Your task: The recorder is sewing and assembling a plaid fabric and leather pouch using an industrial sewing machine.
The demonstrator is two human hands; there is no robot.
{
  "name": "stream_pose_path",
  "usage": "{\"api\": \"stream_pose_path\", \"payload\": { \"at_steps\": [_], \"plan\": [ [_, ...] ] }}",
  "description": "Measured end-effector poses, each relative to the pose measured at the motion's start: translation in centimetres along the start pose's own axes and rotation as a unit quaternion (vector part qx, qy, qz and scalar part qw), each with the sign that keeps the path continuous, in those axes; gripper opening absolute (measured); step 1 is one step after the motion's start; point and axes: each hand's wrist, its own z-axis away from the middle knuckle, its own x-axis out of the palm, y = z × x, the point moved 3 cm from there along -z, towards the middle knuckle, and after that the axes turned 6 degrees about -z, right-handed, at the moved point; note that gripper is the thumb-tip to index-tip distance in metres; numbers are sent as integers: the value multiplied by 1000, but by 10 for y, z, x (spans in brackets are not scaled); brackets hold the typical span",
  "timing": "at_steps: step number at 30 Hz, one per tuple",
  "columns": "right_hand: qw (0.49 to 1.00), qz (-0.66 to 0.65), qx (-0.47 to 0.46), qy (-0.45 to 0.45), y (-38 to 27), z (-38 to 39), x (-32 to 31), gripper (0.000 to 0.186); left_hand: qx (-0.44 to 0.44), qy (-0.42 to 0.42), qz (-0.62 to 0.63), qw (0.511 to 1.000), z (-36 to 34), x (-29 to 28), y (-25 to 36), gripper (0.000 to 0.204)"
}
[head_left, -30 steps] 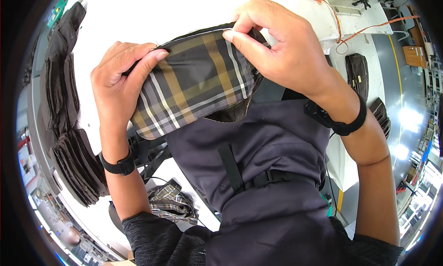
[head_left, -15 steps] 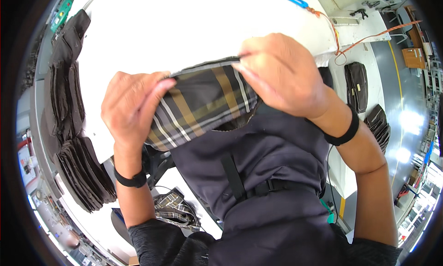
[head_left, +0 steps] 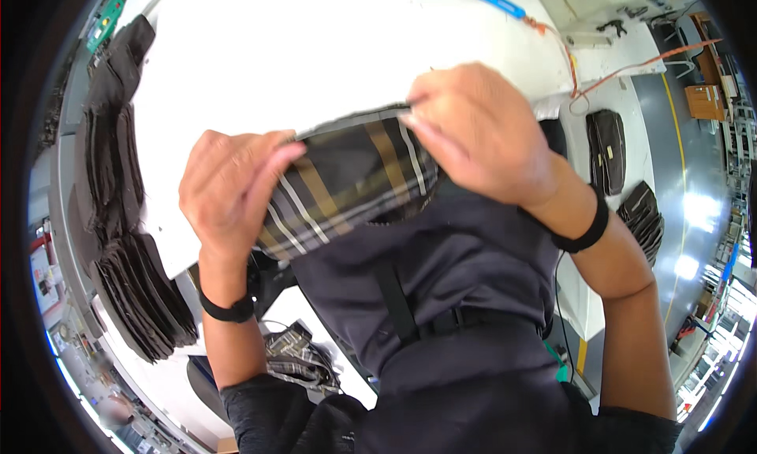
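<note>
A piece of plaid fabric (head_left: 351, 170), dark with tan and white stripes, is stretched between my two hands in front of my torso. My left hand (head_left: 233, 190) pinches its upper edge near the left end, thumb against fingers. At the upper right, my right hand (head_left: 481, 131) grips the same edge between thumb and bent fingers. A thin grey strip runs along this top edge. Below, the lower edge curves and shows a dark opening near my apron, partly hidden by the cloth.
Stacks of dark folded pieces (head_left: 146, 296) line the left side of the white table (head_left: 315, 44). A blue-handled tool (head_left: 497, 2) with an orange cord lies at the far right. Dark pieces (head_left: 605, 150) rest on a white surface to the right. More plaid cloth (head_left: 300, 359) lies lower left.
Both hands keep their grip on the plaid fabric. My left hand and the cloth have shifted slightly down and to the right.
</note>
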Motion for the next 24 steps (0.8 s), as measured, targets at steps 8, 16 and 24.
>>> {"api": "stream_pose_path", "payload": {
  "at_steps": [8,16,24],
  "plan": [
    [998,-23,53,0,6,-7,3,21,-5,12,9,1000,0,4,-4,20],
    [994,-85,70,25,7,-13,1,11,-14,-3,14,1000,1,3,-6,18],
    [952,-152,238,-119,-1,-52,-9,19,-36,2,42,998,-2,8,-13,12]
  ]
}}
